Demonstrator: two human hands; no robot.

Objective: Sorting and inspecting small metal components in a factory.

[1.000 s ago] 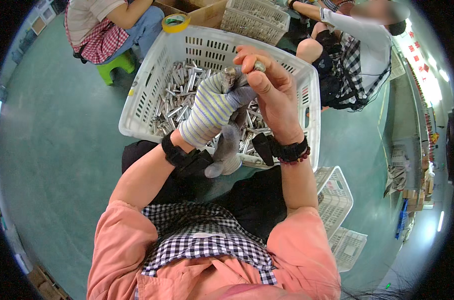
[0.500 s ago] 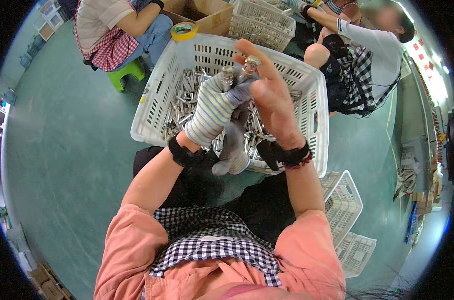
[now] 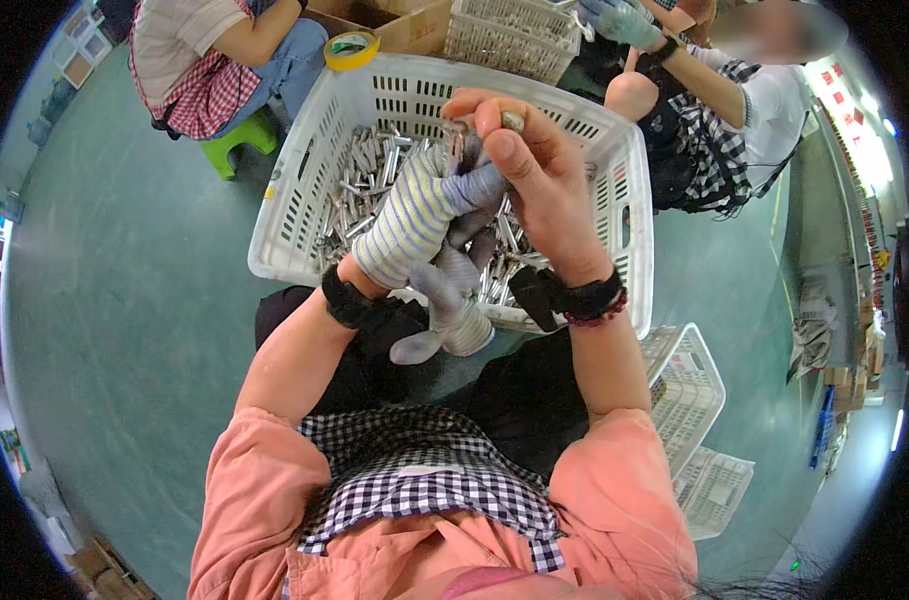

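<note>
Above the green floor [image 3: 124, 300] and white basket [image 3: 304, 180] at frame centre, a small, stiff, likely slippery metal piece [image 3: 512, 121] is pinched at its end by right hand [image 3: 539, 185] fingers, while a limp grey glove [image 3: 452, 300] is clasped by the gloved left hand [image 3: 409, 215].

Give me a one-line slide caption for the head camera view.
Gloved left hand and bare right hand work a small metal piece over a white basket of metal parts.

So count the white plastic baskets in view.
4: big basket before the person, one at the top, two at lower right. More may be hidden.
</note>
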